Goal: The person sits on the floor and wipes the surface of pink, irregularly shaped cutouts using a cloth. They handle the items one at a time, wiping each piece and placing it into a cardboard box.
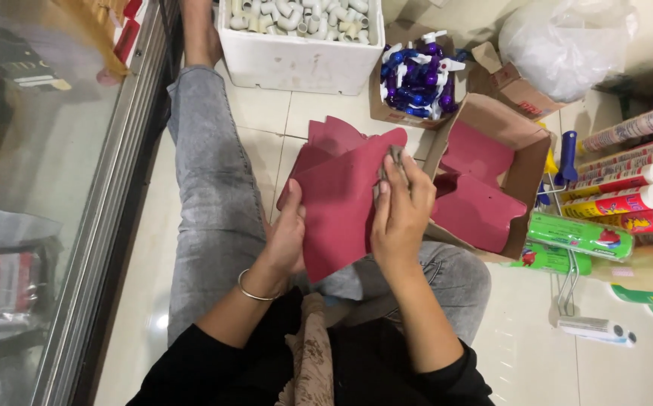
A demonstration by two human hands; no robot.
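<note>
I sit on the floor with a fanned stack of dark red flat sheets (341, 195) over my lap. My left hand (287, 239) grips the stack's left edge from below, a thin bangle on its wrist. My right hand (400, 214) lies on top of the front sheet near its right edge, fingers pressing a small grey cloth (396, 156) against it. More red sheets (477, 188) lie in an open cardboard box (525, 177) just right of my right hand.
A white tub of white pipe fittings (300, 34) stands ahead, beside a box of blue and purple spray heads (419, 75). Sealant tubes (634, 192) and green cans (580, 234) lie at right. A glass cabinet (40, 188) runs along my left.
</note>
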